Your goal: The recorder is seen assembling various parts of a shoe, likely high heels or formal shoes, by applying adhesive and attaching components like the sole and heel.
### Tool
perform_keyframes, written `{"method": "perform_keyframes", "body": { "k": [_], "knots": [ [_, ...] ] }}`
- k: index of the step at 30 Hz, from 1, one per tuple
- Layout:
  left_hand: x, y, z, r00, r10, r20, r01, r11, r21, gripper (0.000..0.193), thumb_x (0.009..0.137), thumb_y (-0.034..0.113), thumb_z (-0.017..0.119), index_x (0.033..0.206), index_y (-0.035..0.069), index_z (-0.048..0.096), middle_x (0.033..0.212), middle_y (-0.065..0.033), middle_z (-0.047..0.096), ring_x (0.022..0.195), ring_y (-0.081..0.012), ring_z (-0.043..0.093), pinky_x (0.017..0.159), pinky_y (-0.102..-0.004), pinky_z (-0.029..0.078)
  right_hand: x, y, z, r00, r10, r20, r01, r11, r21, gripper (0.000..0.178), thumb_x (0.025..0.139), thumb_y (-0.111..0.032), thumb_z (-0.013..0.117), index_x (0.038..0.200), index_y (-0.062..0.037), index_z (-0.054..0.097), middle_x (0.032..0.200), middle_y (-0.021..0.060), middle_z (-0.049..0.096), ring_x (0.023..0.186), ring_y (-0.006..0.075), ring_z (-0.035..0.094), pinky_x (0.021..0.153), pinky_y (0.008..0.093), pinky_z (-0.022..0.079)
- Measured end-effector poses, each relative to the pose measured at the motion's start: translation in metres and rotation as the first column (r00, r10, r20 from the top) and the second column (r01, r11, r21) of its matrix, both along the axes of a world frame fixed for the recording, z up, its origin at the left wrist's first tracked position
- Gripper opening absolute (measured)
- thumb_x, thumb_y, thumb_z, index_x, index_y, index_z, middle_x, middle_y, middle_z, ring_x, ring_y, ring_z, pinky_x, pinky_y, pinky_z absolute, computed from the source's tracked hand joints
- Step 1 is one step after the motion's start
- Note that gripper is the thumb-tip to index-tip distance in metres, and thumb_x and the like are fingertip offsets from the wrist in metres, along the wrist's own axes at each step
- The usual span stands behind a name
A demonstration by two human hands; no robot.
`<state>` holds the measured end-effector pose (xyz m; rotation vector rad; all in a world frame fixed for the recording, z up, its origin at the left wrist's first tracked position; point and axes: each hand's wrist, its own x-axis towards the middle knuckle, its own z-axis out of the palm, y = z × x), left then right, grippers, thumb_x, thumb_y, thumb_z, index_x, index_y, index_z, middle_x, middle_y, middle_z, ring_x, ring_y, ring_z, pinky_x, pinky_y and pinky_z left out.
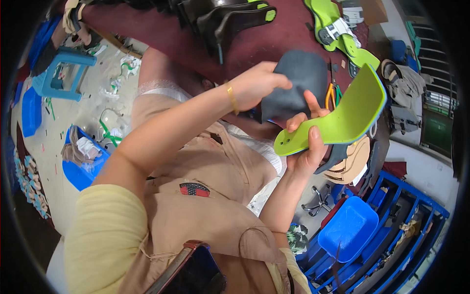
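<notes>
A bright lime-green curved panel (350, 105), with small holes at its narrow end, is held in my right hand (308, 144). The thumb lies near those holes, and one finger stands up beside the panel. My left hand (259, 83), with a gold band at the wrist, has its fingers curled over a dark grey-black sheet (308, 73). Whether it grips the sheet or something small is hidden. The sheet lies by the maroon table's edge, left of the green panel. Orange-handled pliers or cutters (332, 95) rest just behind the panel.
On the maroon table (249, 41) are dark brown shaped pieces (235, 22) and green parts with a white buckle (335, 32). Beige cut pieces (350, 161) are stacked at right. A blue bin (350, 228) sits on a blue rack. Scraps and a blue stool (63, 73) are at left.
</notes>
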<state>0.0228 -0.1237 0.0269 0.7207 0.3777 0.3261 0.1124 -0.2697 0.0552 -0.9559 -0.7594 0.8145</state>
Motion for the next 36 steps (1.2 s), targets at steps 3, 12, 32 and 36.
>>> {"method": "perform_keyframes", "body": {
  "k": [3,12,32,36],
  "knots": [
    [-0.042,-0.010,-0.001,0.990,-0.048,0.136,0.083,0.961,-0.262,0.036,0.092,0.023,0.050,0.120,0.000,0.050,0.115,-0.0073,0.058,0.101,-0.0170,0.057,0.087,-0.0337,0.046,-0.010,0.002,-0.014,0.989,0.060,-0.133,-0.073,0.993,-0.097,0.034,0.086,-0.018,0.057,0.116,-0.0083,0.045,0.130,0.0256,0.044,0.071,0.0182,0.056,0.065,0.0293,0.045],
    [-0.050,-0.009,0.004,0.960,0.094,0.264,0.012,0.927,-0.375,0.045,0.097,0.037,0.039,0.130,0.007,0.043,0.126,-0.0051,0.053,0.115,-0.0184,0.052,0.096,-0.0361,0.041,-0.036,-0.027,-0.039,0.821,-0.116,0.559,0.369,0.855,-0.364,0.064,0.074,-0.005,0.073,0.127,0.0014,0.038,0.105,0.0085,0.053,0.091,0.0133,0.050,0.081,0.0258,0.041],
    [-0.043,-0.012,-0.001,0.901,0.005,0.434,0.162,0.924,-0.347,0.053,0.096,0.046,0.034,0.131,0.007,0.043,0.126,-0.0053,0.052,0.115,-0.0185,0.049,0.099,-0.0352,0.038,-0.032,-0.004,-0.031,0.650,0.052,0.758,0.440,0.788,-0.431,0.053,0.066,-0.011,0.075,0.112,0.0008,0.052,0.104,0.0176,0.058,0.094,0.0302,0.059,0.079,0.0380,0.046],
    [-0.043,-0.011,0.000,0.893,-0.007,0.449,0.182,0.920,-0.348,0.052,0.096,0.045,0.034,0.131,0.007,0.042,0.127,-0.0057,0.051,0.117,-0.0186,0.048,0.100,-0.0355,0.037,-0.028,-0.007,-0.037,0.657,0.046,0.753,0.426,0.801,-0.421,0.053,0.065,-0.010,0.075,0.111,0.0011,0.052,0.103,0.0173,0.059,0.093,0.0298,0.059,0.080,0.0381,0.046]
  ]
}}
